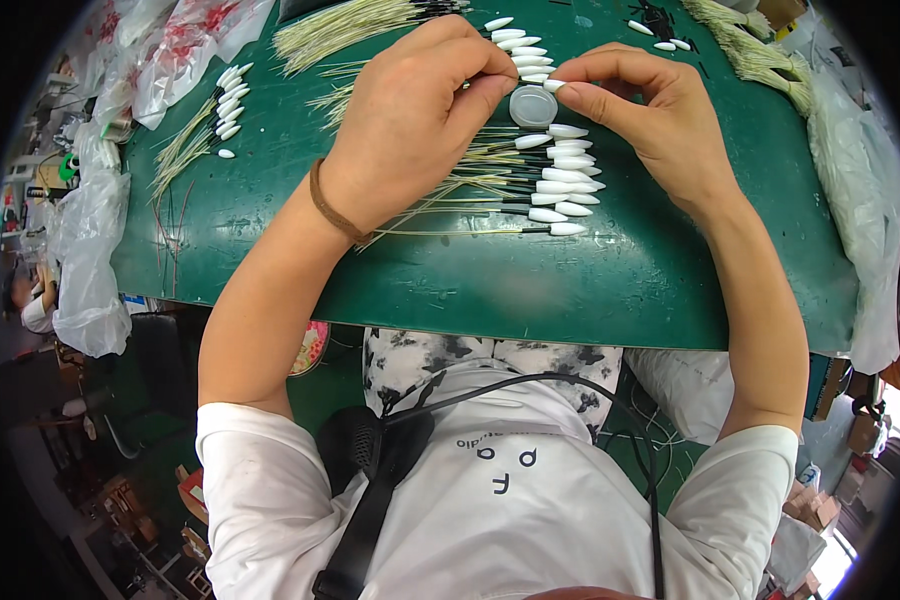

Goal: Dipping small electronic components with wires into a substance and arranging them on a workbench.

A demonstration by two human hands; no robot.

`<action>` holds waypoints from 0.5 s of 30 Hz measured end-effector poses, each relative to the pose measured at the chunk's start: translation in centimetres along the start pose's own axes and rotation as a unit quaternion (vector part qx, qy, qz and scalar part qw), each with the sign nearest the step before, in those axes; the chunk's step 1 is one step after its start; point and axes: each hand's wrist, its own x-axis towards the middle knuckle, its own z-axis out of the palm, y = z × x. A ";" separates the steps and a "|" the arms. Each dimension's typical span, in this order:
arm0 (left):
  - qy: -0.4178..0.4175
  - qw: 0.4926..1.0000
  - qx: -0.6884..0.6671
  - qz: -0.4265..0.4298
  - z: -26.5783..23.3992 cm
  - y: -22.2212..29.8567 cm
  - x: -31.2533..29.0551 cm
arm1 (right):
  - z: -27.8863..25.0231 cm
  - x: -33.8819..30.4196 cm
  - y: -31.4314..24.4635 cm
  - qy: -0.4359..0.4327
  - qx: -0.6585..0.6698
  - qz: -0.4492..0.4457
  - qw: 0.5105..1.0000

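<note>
While the far left of the green tabletop (610,290) holds a small fan of white-tipped stems (230,107), with its heads stacked close together, the handwork is near the middle of the far side. The left hand (420,115), a brown band (332,205) around its wrist, has its thumb and forefinger pinched together on what looks like a black-collared stem (524,82), most of it hidden by the hand. A grip close behind the collar would probably serve best here, since so thin a stem looks likely to flex if held farther back. Just below that meeting point sits a round translucent dish (533,122); what it contains, if anything, cannot be told. Both wrists are best carried high enough to clear its rim. Right above the dish is the white bullet-shaped tip (553,87), caught lightly between thumb and forefinger of the right hand (660,110), its other fingers loosely bent. Holding tip and stem in one straight line, and turning gently rather than forcing, should guard against a crooked seat or a bent stem. Near the person, the ordered row of white-tipped stems (570,187) lies with its points to the right, close enough for a dropped wrist to disturb. Beyond the right hand, scattered black sleeves (658,20) and pale stem bundles (755,50) are well apart from the fingers, safely out of the way.
</note>
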 end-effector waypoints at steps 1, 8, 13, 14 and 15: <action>0.000 1.000 0.000 0.000 -0.2 0.1 0.0 | -0.2 0.0 -0.5 0.000 -0.001 0.000 1.000; -0.065 0.998 0.016 -0.006 -1.0 1.0 -1.3 | -4.5 0.7 0.8 0.056 0.005 0.033 0.998; -0.091 0.995 0.047 0.008 -1.0 0.7 -0.9 | -8.0 1.1 4.1 0.128 -0.095 0.052 0.986; -0.090 0.995 0.040 0.008 -1.2 -0.1 -0.6 | -8.1 1.3 4.4 0.127 -0.092 0.050 0.986; -0.065 0.997 0.048 -0.007 -1.4 -1.5 0.0 | -8.3 1.5 4.3 0.135 -0.093 0.055 0.985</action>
